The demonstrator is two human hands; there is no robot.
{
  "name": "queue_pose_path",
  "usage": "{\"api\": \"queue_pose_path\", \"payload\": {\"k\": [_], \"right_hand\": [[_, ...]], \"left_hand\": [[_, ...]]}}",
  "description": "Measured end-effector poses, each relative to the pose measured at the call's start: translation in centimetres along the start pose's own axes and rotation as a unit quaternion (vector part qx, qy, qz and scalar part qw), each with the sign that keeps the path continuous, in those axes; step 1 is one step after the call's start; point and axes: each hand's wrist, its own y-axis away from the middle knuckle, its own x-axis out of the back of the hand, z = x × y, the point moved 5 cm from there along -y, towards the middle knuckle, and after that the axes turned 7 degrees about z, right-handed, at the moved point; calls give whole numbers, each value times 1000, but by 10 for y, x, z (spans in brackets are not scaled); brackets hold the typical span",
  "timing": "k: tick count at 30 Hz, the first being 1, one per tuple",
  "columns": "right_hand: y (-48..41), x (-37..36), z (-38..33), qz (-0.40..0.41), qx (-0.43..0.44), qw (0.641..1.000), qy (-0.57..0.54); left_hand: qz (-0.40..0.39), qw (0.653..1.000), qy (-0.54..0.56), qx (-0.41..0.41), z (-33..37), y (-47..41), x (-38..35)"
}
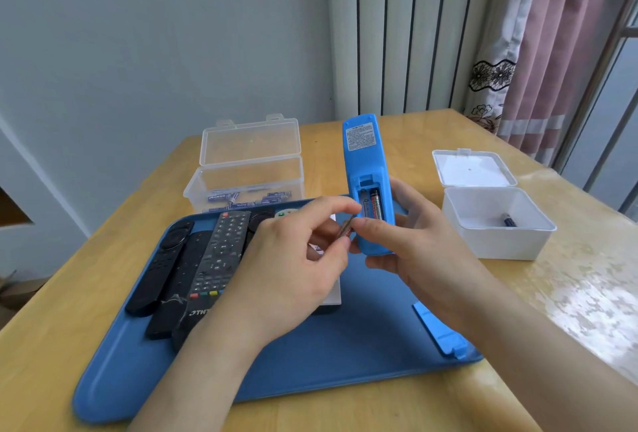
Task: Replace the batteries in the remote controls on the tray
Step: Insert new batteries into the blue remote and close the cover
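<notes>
- Head view: right hand (pixel 407 248) grips blue remote (pixel 366 169) round its lower end, fingers curled behind and thumb across the near face. Remote is held up over blue tray (pixel 310 362), back toward camera, slightly tilted.
- Battery bay on the remote is open. Seated battery (pixel 377 205) is in the right slot; left slot looks empty.
- Left hand (pixel 293 259) pinches loose battery (pixel 346 228) between thumb and fingertips, just beside the bay's lower left edge. Can't tell if it touches the remote.
- Battery cover (pixel 440 331), blue, lies flat on the tray near its front right corner.
- Dark remotes (pixel 179 286) lie side by side on the tray's left half. White remote (pixel 333 297) is mostly hidden under the left hand.
- Clear box (pixel 248 169), lid up, sits behind the tray with small batteries in the bottom.
- White box (pixel 497 224), lid open, sits right of the tray on wooden table (pixel 518 345), with single battery (pixel 509 220) inside.
</notes>
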Motion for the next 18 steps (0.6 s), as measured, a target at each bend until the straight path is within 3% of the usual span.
{"api": "queue_pose_path", "payload": {"k": [3, 11, 15, 18], "right_hand": [[0, -4, 4, -1, -10, 1000, -21], [5, -12, 4, -21, -1, 999, -46], [7, -14, 5, -14, 15, 999, -29], [8, -16, 4, -17, 12, 999, -44]], "left_hand": [[50, 999, 21, -7, 3, 0, 6], [138, 956, 255, 49, 9, -2, 14], [172, 941, 288, 47, 12, 1, 7], [188, 952, 240, 34, 7, 2, 2]]}}
